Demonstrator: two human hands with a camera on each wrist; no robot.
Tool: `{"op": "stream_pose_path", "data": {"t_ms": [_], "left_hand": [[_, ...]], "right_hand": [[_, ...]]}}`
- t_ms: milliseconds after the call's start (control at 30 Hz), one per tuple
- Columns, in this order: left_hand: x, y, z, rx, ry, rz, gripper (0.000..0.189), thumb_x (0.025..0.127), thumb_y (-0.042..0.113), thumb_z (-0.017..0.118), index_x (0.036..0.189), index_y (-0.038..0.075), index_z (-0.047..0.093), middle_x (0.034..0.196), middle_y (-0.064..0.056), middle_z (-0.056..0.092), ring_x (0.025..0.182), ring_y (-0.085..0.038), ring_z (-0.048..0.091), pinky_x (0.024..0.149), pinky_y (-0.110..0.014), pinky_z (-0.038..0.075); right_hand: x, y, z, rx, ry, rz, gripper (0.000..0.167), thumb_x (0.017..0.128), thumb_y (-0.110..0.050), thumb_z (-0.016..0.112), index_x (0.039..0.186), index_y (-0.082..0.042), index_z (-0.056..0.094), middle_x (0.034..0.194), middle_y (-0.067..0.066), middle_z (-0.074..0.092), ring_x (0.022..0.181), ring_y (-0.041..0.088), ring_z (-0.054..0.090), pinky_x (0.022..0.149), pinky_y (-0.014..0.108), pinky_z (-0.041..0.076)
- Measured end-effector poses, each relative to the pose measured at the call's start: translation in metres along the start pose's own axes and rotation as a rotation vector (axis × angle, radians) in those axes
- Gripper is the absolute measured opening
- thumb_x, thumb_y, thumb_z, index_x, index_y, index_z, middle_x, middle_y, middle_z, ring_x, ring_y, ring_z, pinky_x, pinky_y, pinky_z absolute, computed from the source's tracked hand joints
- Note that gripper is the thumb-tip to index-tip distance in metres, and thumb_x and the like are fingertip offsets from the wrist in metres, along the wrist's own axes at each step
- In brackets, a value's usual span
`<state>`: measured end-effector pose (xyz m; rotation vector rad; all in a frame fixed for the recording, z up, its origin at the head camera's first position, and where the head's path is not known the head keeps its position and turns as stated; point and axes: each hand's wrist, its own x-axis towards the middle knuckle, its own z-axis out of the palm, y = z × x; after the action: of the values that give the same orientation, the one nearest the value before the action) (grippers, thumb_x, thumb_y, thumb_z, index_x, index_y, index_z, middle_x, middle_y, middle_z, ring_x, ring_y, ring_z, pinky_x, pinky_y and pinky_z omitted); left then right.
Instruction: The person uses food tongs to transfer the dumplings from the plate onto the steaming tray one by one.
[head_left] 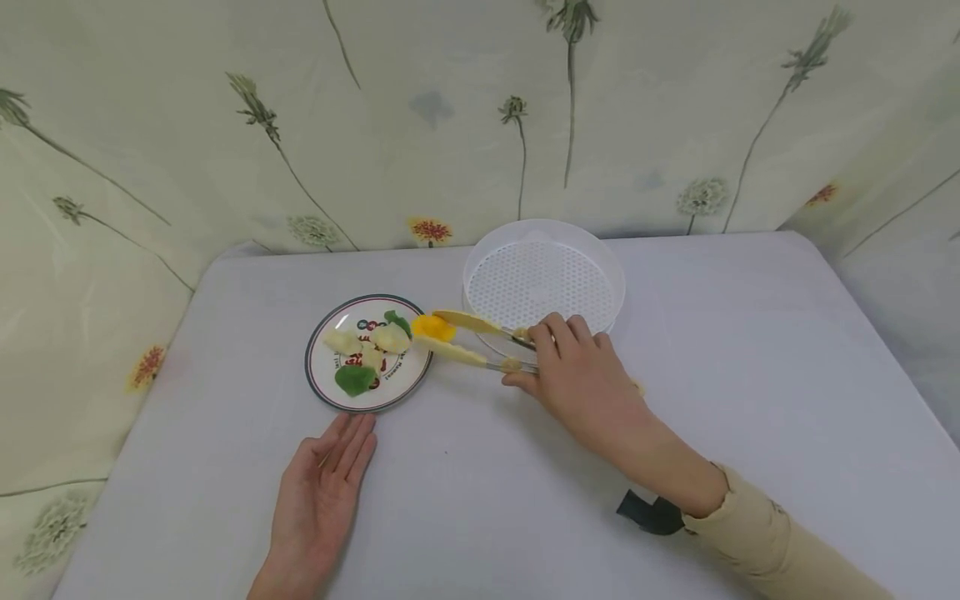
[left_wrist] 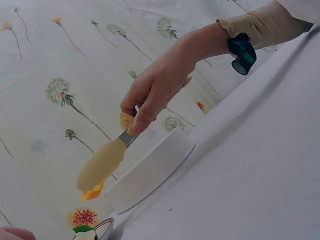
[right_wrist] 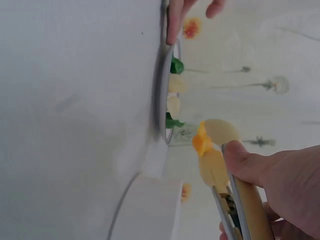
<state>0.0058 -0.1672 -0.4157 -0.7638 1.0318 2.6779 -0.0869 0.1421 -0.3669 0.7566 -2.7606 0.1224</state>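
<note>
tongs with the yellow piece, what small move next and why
Probably ease the tongs toward the middle of the plate: they hold the yellow piece raised near its right edge, and the left hand is at the near rim.

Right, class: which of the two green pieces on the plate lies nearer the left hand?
The near green piece, on the plate's side towards the person, closest to the left hand. The far green piece lies beyond the pale pieces.
</note>
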Motion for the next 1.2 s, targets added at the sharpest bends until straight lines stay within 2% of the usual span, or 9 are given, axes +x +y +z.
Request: {"op": "stream_pose_path", "data": {"t_ms": [133,400,733,900,1033,1200], "left_hand": [[0.0,0.0,0.0,-0.013,-0.006,-0.003,0.069,0.113,0.021,0.036,0.174,0.011,0.005,0.183,-0.008,0.012,0.167,-0.018,0.027,0.137,-0.025,0.033],[0.0,0.0,0.0,-0.016,-0.009,-0.003,0.069,0.113,0.02,0.035,0.174,0.011,0.004,0.183,-0.008,0.011,0.167,-0.018,0.027,0.138,-0.025,0.033],[0.001,0.0,0.0,-0.021,0.006,0.0,0.069,0.113,0.02,0.036,0.174,0.011,0.005,0.183,-0.008,0.011,0.167,-0.018,0.028,0.138,-0.025,0.033],[0.001,-0.001,0.001,-0.023,0.01,0.0,0.069,0.113,0.021,0.037,0.174,0.011,0.006,0.183,-0.008,0.012,0.167,-0.018,0.029,0.137,-0.025,0.034],[0.001,-0.001,0.001,-0.029,0.015,0.0,0.069,0.113,0.021,0.036,0.174,0.011,0.005,0.183,-0.008,0.012,0.166,-0.018,0.029,0.137,-0.025,0.035],[0.001,-0.001,0.001,-0.022,0.019,0.001,0.068,0.113,0.021,0.036,0.174,0.011,0.006,0.183,-0.007,0.012,0.166,-0.018,0.03,0.137,-0.025,0.035]], "right_hand": [[-0.001,0.012,-0.006,0.006,0.022,0.037,0.064,0.092,-0.051,0.08,0.125,0.0,0.062,0.111,0.014,0.062,0.092,0.033,0.056,0.06,0.038,0.048],[-0.004,0.033,-0.003,0.016,0.057,0.121,0.062,0.094,-0.044,0.082,0.121,0.007,0.061,0.107,0.018,0.06,0.087,0.034,0.053,0.057,0.035,0.038],[-0.007,0.046,0.007,0.0,0.054,0.157,0.057,0.095,-0.04,0.082,0.118,0.008,0.062,0.103,0.021,0.06,0.084,0.038,0.053,0.053,0.039,0.041],[-0.006,0.046,0.009,0.011,0.017,0.162,0.055,0.095,-0.041,0.081,0.115,0.007,0.061,0.099,0.019,0.057,0.083,0.036,0.051,0.053,0.038,0.038],[-0.005,0.045,0.009,0.025,-0.028,0.184,0.056,0.097,-0.042,0.079,0.116,0.007,0.061,0.1,0.019,0.057,0.086,0.036,0.052,0.055,0.039,0.039],[-0.005,0.045,0.01,0.031,-0.043,0.198,0.058,0.097,-0.043,0.079,0.119,0.008,0.061,0.102,0.02,0.058,0.087,0.037,0.052,0.056,0.039,0.04]]}}
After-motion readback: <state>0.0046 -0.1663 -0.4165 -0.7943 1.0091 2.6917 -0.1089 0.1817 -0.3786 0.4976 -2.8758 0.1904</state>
